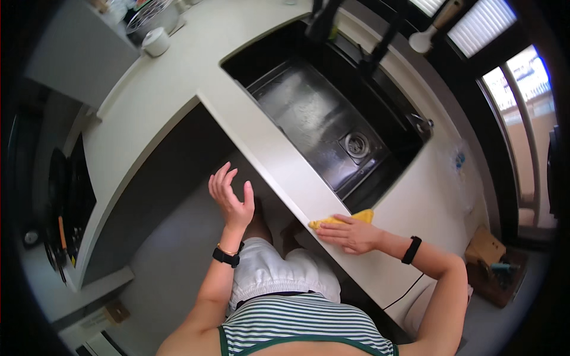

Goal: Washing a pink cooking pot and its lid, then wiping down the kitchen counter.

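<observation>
My right hand [349, 234] lies flat with its palm down on a yellow cloth [365, 216], pressing it to the white countertop [271, 151] beside the near corner of the sink. Part of the cloth is hidden beneath the fingers. My left hand [231, 196] is raised in the air in front of the counter edge, with its fingers apart and slightly curled, and it holds nothing. The dark sink [303, 107] has a wet-looking bottom and a round metal drain strainer [356, 144]. Black bands circle both wrists.
A dark faucet [380, 49] stands behind the sink. At the upper left are a white lidded pot [156, 42] and a metal wire basket [153, 18]. A clear plastic bag [463, 173] lies on the right of the counter, near a cardboard box [484, 247]. Pans stand at the far left.
</observation>
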Demonstrator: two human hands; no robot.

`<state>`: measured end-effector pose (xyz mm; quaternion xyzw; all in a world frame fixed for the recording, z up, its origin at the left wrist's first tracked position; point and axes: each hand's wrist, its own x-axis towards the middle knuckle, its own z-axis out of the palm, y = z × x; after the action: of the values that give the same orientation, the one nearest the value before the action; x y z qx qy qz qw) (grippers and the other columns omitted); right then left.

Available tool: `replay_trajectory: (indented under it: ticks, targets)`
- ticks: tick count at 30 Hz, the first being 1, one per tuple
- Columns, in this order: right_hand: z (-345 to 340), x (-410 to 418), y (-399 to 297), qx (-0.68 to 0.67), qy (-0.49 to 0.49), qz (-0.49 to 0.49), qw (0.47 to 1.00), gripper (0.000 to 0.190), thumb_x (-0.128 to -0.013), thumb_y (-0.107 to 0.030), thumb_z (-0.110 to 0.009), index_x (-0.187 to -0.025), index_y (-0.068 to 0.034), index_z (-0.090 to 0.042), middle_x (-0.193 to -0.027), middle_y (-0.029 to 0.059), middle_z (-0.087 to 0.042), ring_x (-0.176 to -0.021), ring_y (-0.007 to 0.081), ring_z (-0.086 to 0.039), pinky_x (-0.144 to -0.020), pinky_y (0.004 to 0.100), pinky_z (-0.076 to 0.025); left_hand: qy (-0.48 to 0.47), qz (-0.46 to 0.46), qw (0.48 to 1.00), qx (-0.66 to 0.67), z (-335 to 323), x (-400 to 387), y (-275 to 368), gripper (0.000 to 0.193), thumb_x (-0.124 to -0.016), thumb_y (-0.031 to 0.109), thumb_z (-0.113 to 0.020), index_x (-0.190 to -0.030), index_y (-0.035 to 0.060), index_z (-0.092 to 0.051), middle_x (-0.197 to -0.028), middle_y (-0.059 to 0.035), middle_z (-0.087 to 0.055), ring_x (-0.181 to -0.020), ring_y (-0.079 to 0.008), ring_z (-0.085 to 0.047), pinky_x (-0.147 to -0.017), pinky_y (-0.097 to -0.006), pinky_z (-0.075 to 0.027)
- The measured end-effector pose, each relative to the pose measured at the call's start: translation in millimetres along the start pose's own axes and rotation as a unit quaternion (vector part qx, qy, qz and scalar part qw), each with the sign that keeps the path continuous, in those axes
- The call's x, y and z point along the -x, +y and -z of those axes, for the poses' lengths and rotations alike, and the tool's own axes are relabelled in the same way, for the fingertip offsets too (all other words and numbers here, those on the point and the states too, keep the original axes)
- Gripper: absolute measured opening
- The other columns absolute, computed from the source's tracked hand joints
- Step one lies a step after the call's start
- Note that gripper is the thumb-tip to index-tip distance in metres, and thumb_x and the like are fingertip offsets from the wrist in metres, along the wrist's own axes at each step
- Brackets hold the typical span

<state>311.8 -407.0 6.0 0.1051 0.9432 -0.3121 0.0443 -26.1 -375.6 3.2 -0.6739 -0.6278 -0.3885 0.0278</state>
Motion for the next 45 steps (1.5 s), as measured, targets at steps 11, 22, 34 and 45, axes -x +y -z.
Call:
replay_trajectory:
  ticks: [11, 22, 34, 45]
  targets:
    - [129.2, -226.4, 116.3, 0.083, 0.073, 0.04, 0.993, 0.068, -0.073, -0.013, -0.045, -0.14, -0.008, -0.034, -0.148, 0.0072, -0.031, -0.14, 0.0217, -0.022, -0.115, 0.0471, -0.012, 0.05, 0.119, 0.99, -0.065, 61.4, -28.6, -98.8, 0.042, -0.081, 0.009, -0.061, -0.12, 0.0045, -0.045, -0.129, -0.0136, -0.048, -0.118, -0.031, -0.045, -0.106, -0.0476, -0.025]
    - [225.0, -420.6, 215.2, 0.1, 0.239, -0.115, 0.959, 0.061, -0.075, -0.004, -0.046, -0.136, -0.002, -0.037, -0.146, 0.0145, -0.032, -0.138, 0.0298, -0.023, -0.114, 0.0469, -0.017, -0.029, 0.159, 0.984, -0.074, 68.7, -132.9, -242.5, 0.041, -0.08, 0.02, -0.065, -0.114, 0.0068, -0.049, -0.133, -0.014, -0.042, -0.124, -0.0326, -0.037, -0.107, -0.0525, -0.022]
    - [247.3, -566.9, 229.4, 0.078, 0.158, -0.01, 0.984, 0.069, -0.073, -0.008, -0.054, -0.139, -0.003, -0.035, -0.148, 0.0129, -0.03, -0.139, 0.0277, -0.022, -0.114, 0.0473, -0.015, -0.019, 0.134, 0.981, -0.137, 52.2, -160.8, -326.2, 0.049, -0.083, 0.03, -0.06, -0.122, 0.0064, -0.043, -0.136, -0.019, -0.038, -0.127, -0.0351, -0.034, -0.106, -0.0586, -0.018]
    - [300.1, -412.5, 383.4, 0.186, 0.418, -0.457, 0.763, 0.05, -0.084, -0.01, -0.045, -0.132, 0.006, -0.04, -0.139, 0.0237, -0.039, -0.131, 0.038, -0.033, -0.11, 0.0469, -0.023, -0.049, 0.105, 0.982, -0.15, 42.1, -172.6, -318.8, 0.043, -0.086, 0.031, -0.055, -0.119, 0.0053, -0.045, -0.133, -0.0183, -0.041, -0.124, -0.0354, -0.038, -0.106, -0.0583, -0.021]
